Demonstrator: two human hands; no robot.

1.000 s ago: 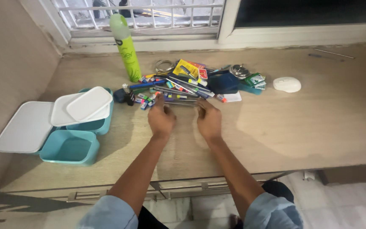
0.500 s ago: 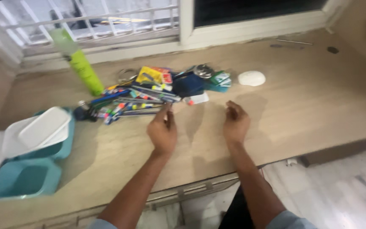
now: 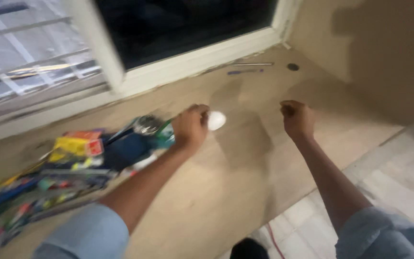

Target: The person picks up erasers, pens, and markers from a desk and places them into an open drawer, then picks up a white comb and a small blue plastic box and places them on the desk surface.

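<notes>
Left hand shifted to white oval object, possibly touching.

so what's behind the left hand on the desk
A white oval object pokes out just past the left hand, lying on the wooden desk. The hand covers its near edge, so whether they touch cannot be told.

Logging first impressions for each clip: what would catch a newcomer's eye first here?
The colourful heap of pens and small packets on the left of the wooden counter. Next, the left hand, loosely closed beside a white oval thing at mid-counter, and the right hand, a fist over bare wood further right.
</notes>
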